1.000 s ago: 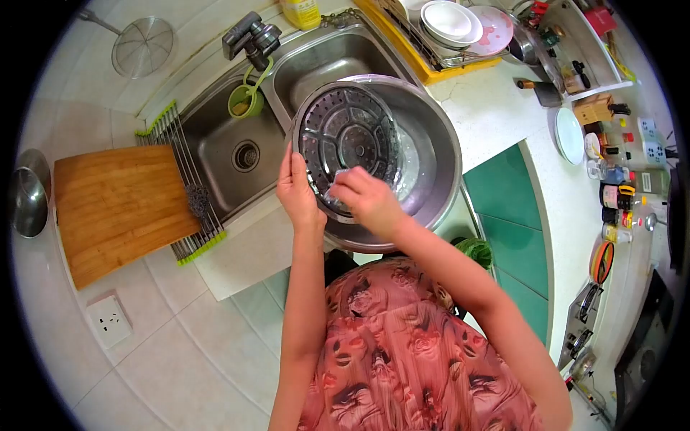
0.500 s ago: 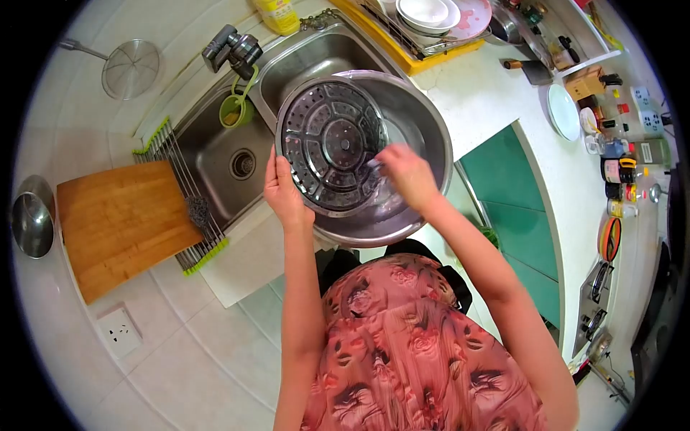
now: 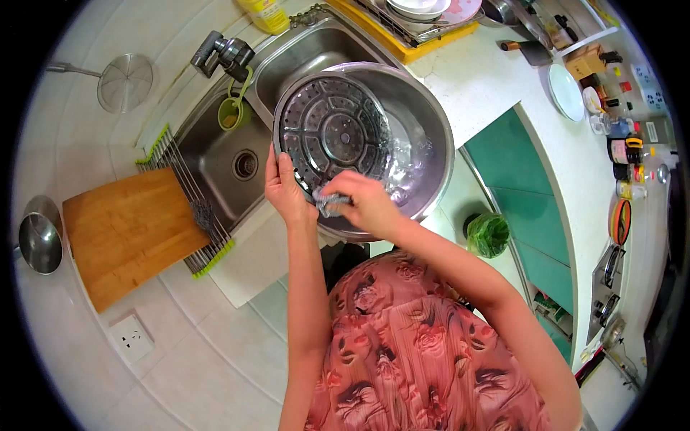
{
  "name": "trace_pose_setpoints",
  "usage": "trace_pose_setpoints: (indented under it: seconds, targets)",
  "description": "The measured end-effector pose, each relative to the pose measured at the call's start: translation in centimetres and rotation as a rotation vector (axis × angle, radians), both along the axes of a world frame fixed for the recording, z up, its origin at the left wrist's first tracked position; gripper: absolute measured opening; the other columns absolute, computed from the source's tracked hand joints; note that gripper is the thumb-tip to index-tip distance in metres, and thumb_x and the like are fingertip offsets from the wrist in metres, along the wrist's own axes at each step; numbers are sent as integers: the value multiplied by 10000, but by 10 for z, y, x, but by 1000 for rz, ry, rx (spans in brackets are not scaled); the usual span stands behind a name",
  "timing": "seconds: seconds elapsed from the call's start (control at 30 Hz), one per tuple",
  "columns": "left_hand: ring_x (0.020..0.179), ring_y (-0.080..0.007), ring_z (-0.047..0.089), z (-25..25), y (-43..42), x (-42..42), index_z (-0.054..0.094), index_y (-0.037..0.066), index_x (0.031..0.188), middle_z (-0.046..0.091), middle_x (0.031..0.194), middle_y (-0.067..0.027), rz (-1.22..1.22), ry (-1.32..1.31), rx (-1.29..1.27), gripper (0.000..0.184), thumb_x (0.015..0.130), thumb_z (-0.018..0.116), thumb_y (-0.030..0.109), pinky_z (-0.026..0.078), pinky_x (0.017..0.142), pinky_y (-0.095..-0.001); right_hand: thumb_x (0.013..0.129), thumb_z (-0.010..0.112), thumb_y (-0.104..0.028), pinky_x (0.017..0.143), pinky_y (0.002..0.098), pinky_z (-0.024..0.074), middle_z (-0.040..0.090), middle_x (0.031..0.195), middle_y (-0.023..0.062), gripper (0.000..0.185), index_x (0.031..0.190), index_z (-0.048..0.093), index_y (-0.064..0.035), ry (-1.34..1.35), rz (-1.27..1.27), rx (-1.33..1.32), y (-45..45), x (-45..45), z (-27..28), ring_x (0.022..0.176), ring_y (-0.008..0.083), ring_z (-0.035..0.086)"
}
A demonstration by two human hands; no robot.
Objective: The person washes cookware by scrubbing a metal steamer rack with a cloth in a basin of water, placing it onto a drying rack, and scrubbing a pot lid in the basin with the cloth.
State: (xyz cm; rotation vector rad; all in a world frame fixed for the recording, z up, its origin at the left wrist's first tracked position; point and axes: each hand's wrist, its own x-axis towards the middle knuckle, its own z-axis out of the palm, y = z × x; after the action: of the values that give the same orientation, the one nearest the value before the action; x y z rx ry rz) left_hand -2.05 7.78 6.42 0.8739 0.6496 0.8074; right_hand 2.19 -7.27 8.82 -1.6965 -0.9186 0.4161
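A round metal steamer tray (image 3: 345, 136) with many holes is tilted over a large metal basin (image 3: 437, 144) that has water in it. My left hand (image 3: 287, 192) is closed on the tray's lower left rim, thumb on the upper face. Pinched in my right hand (image 3: 365, 203) is a crumpled greyish cloth (image 3: 329, 203), which lies against the tray's lower edge. The basin stands at the counter's edge, overlapping the double sink (image 3: 316, 54).
At left, a wooden cutting board (image 3: 133, 233) lies beside a roll-up rack (image 3: 172, 169). A faucet (image 3: 224, 54) with a green strainer cup (image 3: 233, 113) stands behind the sink. Dishes (image 3: 420, 8) sit at the top; a green-lined bin (image 3: 488, 235) is below right.
My right hand has gone from the tray's right side down to its lower edge with the cloth. My left hand keeps its hold on the rim. The view has shifted slightly.
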Motion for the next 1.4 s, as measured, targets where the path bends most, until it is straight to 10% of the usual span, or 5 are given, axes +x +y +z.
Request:
trace_pose_setpoints:
  seconds: [0.43, 0.7, 0.87, 0.97, 1.4]
  targets:
    - [1009, -219, 692, 7, 6, 2, 543, 4, 1355, 678, 1211, -113, -16, -59, -124, 363, 1009, 575, 110, 596, 872, -382, 685, 746, 34, 817, 426, 531, 643, 942, 105, 320, 973, 671, -81, -3, 60, -98, -33, 8, -16, 939, 325, 648]
    - [1059, -190, 664, 25, 8, -5, 522, -16, 1374, 639, 1259, -121, -81, 38, 12, 403, 986, 602, 61, 579, 897, -348, 776, 616, -16, 801, 465, 550, 646, 937, 141, 159, 919, 652, -74, -312, -208, -653, -63, 68, -54, 980, 342, 649]
    - [1060, -203, 664, 34, 19, -10, 539, 4, 1320, 656, 1233, -98, -376, 81, -55, 450, 1010, 592, 326, 552, 911, -352, 768, 660, -15, 843, 453, 543, 658, 957, 181, 175, 942, 660, -31, -487, -514, -713, -55, 82, -115, 961, 360, 659]
    - [1027, -204, 670, 44, 14, -4, 535, 17, 1313, 663, 1206, -94, -386, 202, -31, 430, 1012, 592, 318, 557, 887, -361, 764, 706, -19, 849, 453, 532, 674, 964, 209, 224, 984, 665, -8, 122, -372, -396, -47, 82, -85, 938, 388, 662]
    - [1038, -213, 670, 31, 17, -10, 510, 35, 1343, 657, 1229, -86, -382, 172, -51, 360, 1061, 489, 257, 557, 893, -364, 760, 735, -30, 836, 458, 512, 657, 961, 180, 225, 975, 673, -52, 4, -349, -272, -38, 85, -62, 946, 392, 639]
